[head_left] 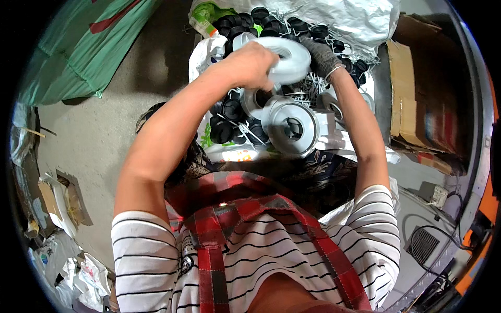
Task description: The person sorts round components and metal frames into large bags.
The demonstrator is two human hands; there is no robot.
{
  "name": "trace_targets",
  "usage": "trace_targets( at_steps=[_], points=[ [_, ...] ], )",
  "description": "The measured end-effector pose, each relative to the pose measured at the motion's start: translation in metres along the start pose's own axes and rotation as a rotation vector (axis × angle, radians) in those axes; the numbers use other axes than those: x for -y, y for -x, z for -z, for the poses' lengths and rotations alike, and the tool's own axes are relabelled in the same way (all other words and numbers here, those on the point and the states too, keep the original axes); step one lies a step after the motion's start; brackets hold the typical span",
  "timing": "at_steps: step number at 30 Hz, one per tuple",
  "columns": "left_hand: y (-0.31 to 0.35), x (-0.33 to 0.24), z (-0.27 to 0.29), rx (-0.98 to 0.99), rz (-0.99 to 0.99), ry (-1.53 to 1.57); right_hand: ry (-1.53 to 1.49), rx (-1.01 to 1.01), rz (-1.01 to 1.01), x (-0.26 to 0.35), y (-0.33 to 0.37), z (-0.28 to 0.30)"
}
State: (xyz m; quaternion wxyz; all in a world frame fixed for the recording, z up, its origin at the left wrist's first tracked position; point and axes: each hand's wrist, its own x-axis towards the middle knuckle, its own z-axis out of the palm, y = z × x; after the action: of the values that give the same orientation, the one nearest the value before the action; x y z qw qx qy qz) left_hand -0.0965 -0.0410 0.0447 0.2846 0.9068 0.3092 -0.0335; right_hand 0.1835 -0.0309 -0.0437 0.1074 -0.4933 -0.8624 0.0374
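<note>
Gripping: both hands closed on one white reel (289, 60), far centre, above the pile.
Left hand (249, 65): bare, fist on near rim.
Right hand (319, 56): grey-gloved, clasping far rim.
Handling: seemingly rigid, light, smooth plastic; best held by flanges.
Nearby: second reel (290, 127); black caps (224, 130).

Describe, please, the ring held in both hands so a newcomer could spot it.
Start at the pile of small black caps ahead of the person's lap. Above it, the bare left hand and grey-gloved right hand grip one white ring, the only ring lifted off the pile.
</note>
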Motion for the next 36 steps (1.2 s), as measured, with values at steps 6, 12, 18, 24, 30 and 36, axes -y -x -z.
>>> trace_targets(
  at_steps=[6, 12, 18, 24, 30, 36],
  points=[
    [-0.014, 0.030, 0.014, -0.652, 0.371, 0.692, 0.378, 0.298, -0.603, -0.046, 0.002, -0.045],
    [-0.024, 0.039, 0.003, -0.628, 0.471, 1.046, 0.183, 0.405, -0.690, -0.029, -0.011, -0.058],
    [-0.030, 0.026, 0.003, -0.385, 0.376, 1.696, -0.338, -0.209, -0.044, 0.089, -0.028, 0.049],
    [-0.017, 0.017, 0.011, -0.197, 0.130, 1.670, -0.283, -0.102, -0.359, 0.116, -0.031, 0.094],
    [0.000, 0.009, 0.019, -0.037, 0.027, 1.589, 0.115, -0.016, 0.130, 0.136, -0.015, 0.125],
    [0.008, -0.006, 0.017, -0.119, -0.062, 1.661, -0.264, -0.015, -0.273, 0.144, -0.012, 0.122]
  ],
)
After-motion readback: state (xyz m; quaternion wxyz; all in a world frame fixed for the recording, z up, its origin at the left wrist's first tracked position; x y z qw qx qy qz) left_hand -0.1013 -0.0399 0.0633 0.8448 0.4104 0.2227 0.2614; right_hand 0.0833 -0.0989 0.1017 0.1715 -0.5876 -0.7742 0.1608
